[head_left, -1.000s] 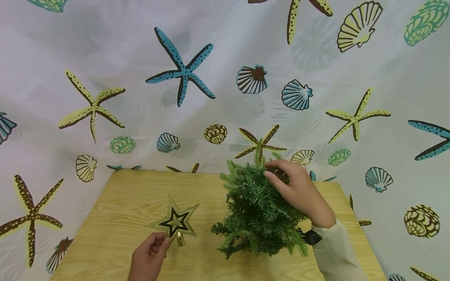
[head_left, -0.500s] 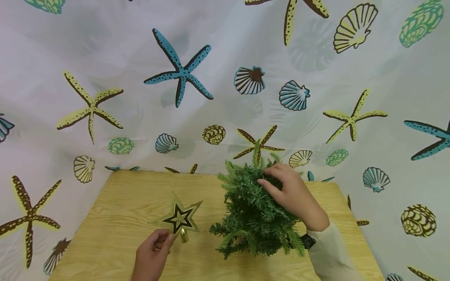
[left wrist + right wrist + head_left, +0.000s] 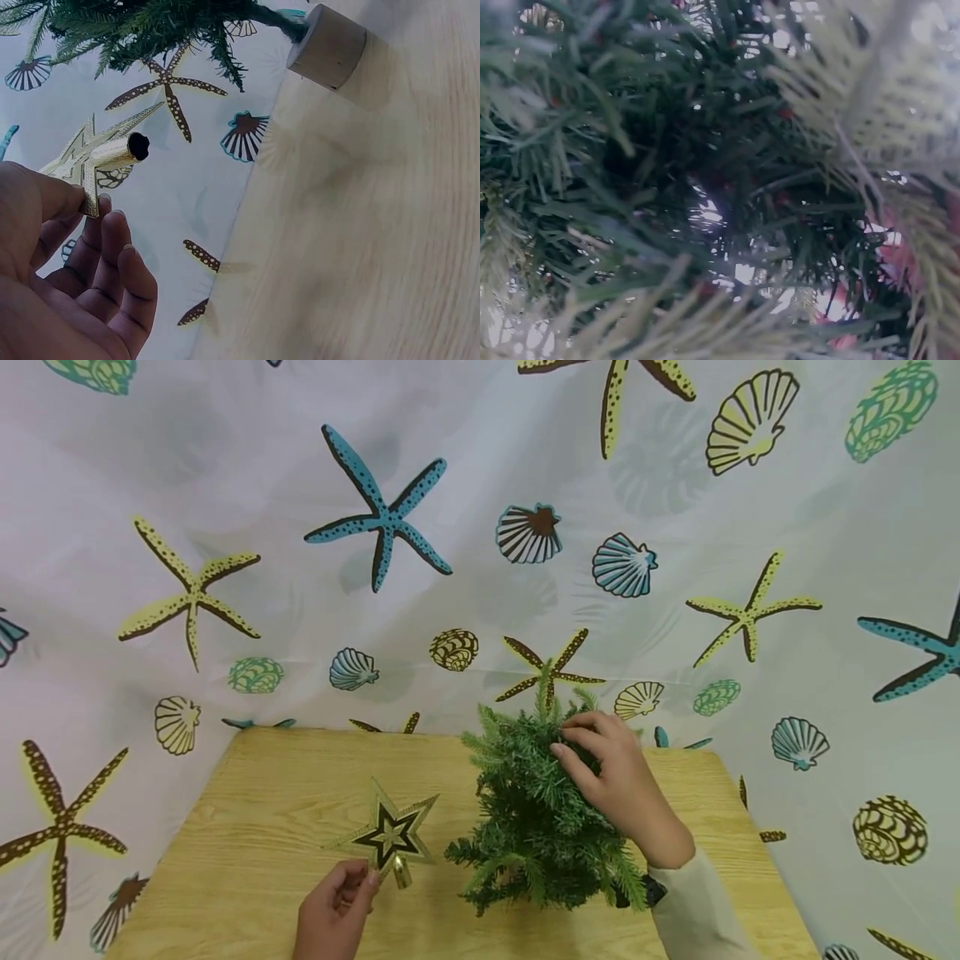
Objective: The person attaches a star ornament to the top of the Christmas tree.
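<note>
A gold star tree topper point(image 3: 390, 837) with a short hollow socket hangs just left of the tree; my left hand point(image 3: 335, 906) pinches one of its points between thumb and fingers. In the left wrist view the socket point(image 3: 124, 150) of the topper shows its dark opening. The small artificial Christmas tree point(image 3: 540, 827) stands upright on the table. My right hand point(image 3: 622, 777) holds the upper right branches, thumb and fingers curved about the foliage; the fingertips partly sink into the needles. Blurred branches point(image 3: 667, 150) fill the right wrist view.
The wooden table point(image 3: 262, 827) reaches back to a white curtain point(image 3: 480, 593) printed with starfish and shells. In the left wrist view the tree's round base point(image 3: 328, 49) sits on the tabletop. A dark wrist strap point(image 3: 651, 891) shows at my right sleeve point(image 3: 697, 910).
My left hand has carried the star slightly right, closer to the tree. The right hand has shifted a little lower and left, further into the branches. The tree stays in place.
</note>
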`<state>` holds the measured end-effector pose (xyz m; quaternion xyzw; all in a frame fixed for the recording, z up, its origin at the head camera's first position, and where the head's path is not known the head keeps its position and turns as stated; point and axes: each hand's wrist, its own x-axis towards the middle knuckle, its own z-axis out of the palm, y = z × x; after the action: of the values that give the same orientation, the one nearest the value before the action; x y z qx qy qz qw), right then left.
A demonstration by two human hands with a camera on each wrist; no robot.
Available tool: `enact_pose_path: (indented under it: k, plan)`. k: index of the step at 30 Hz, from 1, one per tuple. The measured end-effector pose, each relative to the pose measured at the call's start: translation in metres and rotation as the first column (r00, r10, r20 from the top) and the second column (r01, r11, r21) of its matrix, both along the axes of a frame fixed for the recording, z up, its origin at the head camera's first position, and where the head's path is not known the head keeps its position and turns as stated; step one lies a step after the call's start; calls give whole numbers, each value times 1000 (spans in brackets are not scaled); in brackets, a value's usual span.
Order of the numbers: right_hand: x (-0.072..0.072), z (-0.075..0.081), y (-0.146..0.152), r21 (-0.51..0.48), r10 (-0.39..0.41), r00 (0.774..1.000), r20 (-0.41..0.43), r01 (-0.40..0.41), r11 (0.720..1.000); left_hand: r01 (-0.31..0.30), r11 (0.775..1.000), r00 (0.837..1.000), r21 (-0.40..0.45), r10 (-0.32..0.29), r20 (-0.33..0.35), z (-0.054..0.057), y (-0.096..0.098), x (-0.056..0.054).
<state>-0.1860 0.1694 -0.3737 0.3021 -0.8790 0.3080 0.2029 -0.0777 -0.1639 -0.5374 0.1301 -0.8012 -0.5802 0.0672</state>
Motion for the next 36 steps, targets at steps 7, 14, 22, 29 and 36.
enact_pose_path:
  k: [7, 14, 22, 29, 36]
  plan:
    - [2, -6, 3, -14, 12, 999, 47, -12, 1000, -42, 998, 991, -45, 36, -132, 17, 6, -3]
    - [2, -9, 7, -19, 45, 997, 64, -44, 999, -32, 999, 963, -18, 26, -268, 37, 9, -10]
    - [4, -10, 8, -15, 63, 994, 88, -62, 998, -10, 1000, 939, 4, 10, -344, 60, 11, -20]
    - [4, -9, 9, -4, 54, 993, 101, -54, 999, 25, 999, 924, 22, -15, -382, 74, 16, -31]
    - [4, -10, 10, 23, 46, 991, 125, -49, 999, 35, 999, 901, 40, -14, -433, 80, 18, -35]
